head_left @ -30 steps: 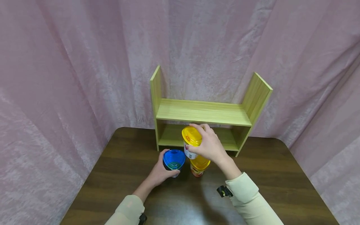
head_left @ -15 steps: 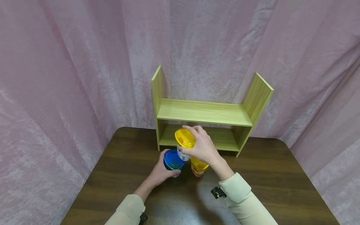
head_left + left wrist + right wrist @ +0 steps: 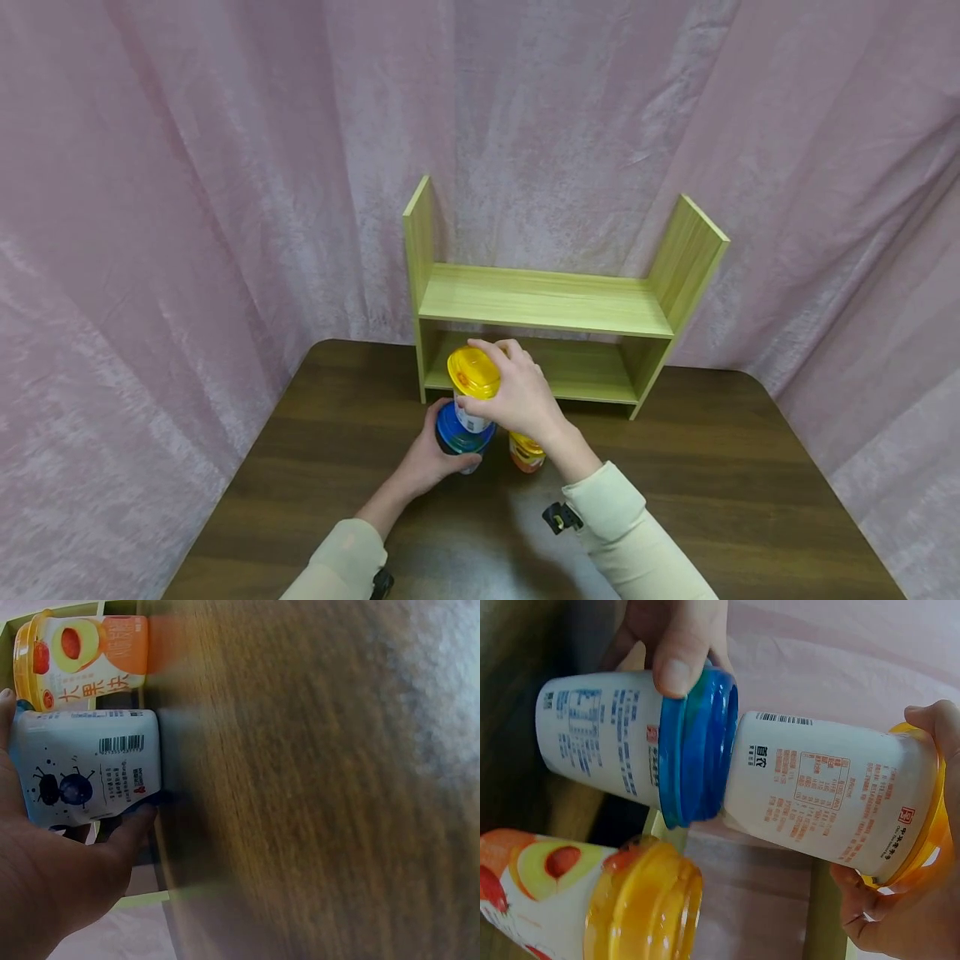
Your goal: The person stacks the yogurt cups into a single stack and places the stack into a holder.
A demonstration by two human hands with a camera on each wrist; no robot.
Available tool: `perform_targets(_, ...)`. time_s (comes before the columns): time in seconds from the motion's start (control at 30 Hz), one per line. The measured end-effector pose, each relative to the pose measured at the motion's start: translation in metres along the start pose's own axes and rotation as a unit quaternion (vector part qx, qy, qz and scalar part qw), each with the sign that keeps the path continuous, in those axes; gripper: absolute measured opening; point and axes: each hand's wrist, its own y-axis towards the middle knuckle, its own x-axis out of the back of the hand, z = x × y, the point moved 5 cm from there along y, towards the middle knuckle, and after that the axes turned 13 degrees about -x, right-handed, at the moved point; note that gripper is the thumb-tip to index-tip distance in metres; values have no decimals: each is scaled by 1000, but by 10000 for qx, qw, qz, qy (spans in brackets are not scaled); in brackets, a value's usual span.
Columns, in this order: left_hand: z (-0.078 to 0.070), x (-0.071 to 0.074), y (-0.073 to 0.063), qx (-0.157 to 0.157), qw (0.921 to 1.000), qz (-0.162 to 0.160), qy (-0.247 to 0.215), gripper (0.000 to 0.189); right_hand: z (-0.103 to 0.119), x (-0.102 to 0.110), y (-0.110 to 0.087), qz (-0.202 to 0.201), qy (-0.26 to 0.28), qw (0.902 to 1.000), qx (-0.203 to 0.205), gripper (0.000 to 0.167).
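A white yogurt cup with a blue lid (image 3: 697,750) stands upright on the table, and my left hand (image 3: 429,458) grips it around the sides. Above it my right hand (image 3: 521,398) holds a second white cup with a yellow lid (image 3: 474,372) by its upper rim. In the right wrist view this upper cup's base (image 3: 739,772) meets the blue lid, slightly off square to it. Just right of the lower cup stands another yellow-lidded cup with fruit pictures (image 3: 82,656), partly hidden behind my right hand in the head view.
A light wooden two-tier shelf (image 3: 543,308) stands at the table's back, just beyond the cups. Pink curtains (image 3: 225,167) hang behind the dark wooden table (image 3: 712,483).
My right hand has moved left with its yellow-lidded cup, from over the fruit-picture cup to over the blue-lidded one. My left hand has stayed around the blue-lidded cup.
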Motion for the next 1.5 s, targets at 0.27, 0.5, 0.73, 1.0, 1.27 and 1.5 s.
perform_targets(0.27,2,1,-2,-8,9999,140,-6,105,6,-7,-2,-2,-43,10000,45,77)
perform_targets(0.5,5,1,-2,-138,9998,112,47,104,10,-11,-3,-10,-173,9998,108,80)
perform_targets(0.73,0,-1,-5,-136,9998,141,-14,104,10,-16,-6,108,-179,9997,133,79)
perform_targets(1.0,-2,-1,-4,-117,9999,109,-1,106,8,-19,-6,179,-220,9995,128,80)
perform_targets(1.27,-1,1,-2,-83,9998,151,-64,108,10,-17,-5,301,-329,9989,108,82)
perform_targets(1.5,2,1,-1,-134,9996,130,-221,106,9,-18,-4,443,-259,9987,41,86)
